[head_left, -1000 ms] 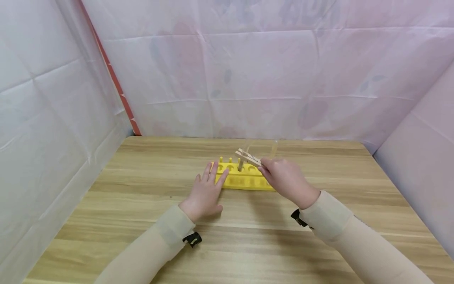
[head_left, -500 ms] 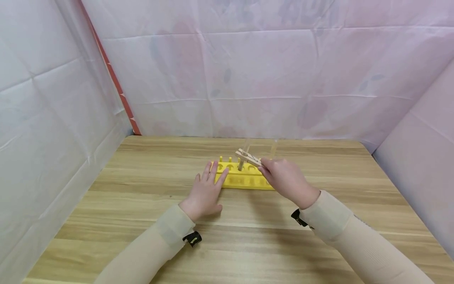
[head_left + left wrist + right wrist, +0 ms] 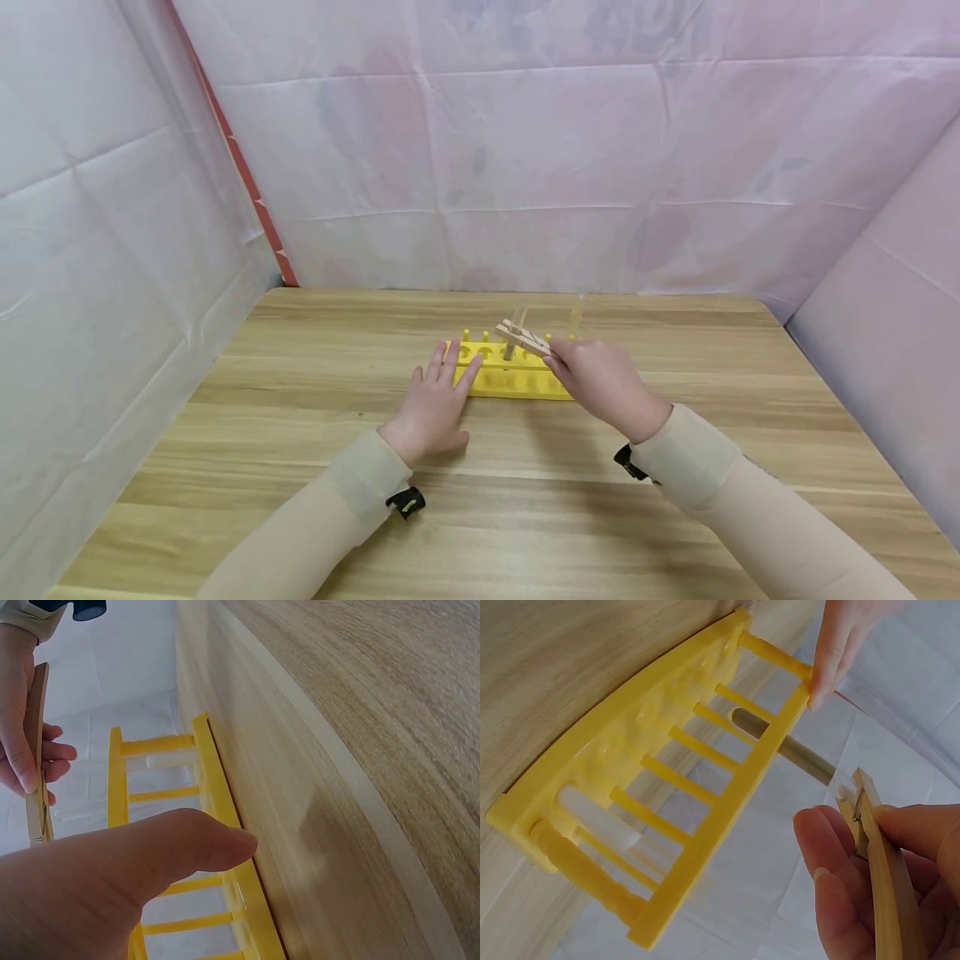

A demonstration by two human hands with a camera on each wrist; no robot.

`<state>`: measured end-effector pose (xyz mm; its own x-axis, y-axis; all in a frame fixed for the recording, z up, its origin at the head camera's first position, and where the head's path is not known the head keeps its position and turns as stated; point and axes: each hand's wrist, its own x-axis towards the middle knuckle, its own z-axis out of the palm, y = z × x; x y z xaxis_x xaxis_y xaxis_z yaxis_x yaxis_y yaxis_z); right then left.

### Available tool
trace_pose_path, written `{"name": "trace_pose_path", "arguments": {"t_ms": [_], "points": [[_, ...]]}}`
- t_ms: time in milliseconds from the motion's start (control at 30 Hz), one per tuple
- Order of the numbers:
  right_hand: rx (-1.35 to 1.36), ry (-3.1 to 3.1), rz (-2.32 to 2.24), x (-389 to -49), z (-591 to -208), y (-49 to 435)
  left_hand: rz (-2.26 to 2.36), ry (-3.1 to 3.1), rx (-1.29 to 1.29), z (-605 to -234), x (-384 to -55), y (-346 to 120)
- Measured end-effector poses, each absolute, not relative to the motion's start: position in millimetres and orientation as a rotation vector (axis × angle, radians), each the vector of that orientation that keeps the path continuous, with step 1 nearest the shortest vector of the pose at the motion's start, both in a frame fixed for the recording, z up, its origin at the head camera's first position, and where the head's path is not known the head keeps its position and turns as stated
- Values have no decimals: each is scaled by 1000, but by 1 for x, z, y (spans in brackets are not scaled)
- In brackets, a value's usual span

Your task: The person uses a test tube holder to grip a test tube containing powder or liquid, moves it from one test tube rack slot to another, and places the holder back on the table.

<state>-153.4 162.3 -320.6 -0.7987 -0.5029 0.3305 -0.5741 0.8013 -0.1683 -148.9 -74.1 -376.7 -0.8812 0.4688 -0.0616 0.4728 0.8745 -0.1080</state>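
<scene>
A yellow test tube rack [image 3: 517, 385] stands on the wooden table. My left hand [image 3: 429, 407] rests with spread fingers on its left end, thumb stretched out along the near side. With my right hand [image 3: 609, 385] I grip a wooden test tube clamp [image 3: 531, 340], whose jaws are around the upper part of a clear test tube. Dark grey-brown contents [image 3: 806, 759] fill the tube's lower part. This tube leans through a hole in the rack's top bar, its rounded end above the base in the right wrist view. Another tube [image 3: 596, 817] with white contents stands at the rack's right end.
Upright yellow pegs [image 3: 466, 335] line the rack's back edge. Pale patterned sheets [image 3: 540, 150] hang behind the table [image 3: 337, 333] and on both sides. A black wrist strap [image 3: 407, 502] shows at the left cuff, with another at the right.
The clamp and the dark-filled tube have shifted very slightly left and down in the head view. The left hand stays in place on the rack.
</scene>
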Motion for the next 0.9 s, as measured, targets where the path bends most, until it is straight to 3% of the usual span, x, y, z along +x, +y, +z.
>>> {"name": "trace_pose_path", "arguments": {"t_ms": [900], "points": [[816, -2757, 402, -158, -330, 157, -205, 3011, 754, -385, -148, -74]]}}
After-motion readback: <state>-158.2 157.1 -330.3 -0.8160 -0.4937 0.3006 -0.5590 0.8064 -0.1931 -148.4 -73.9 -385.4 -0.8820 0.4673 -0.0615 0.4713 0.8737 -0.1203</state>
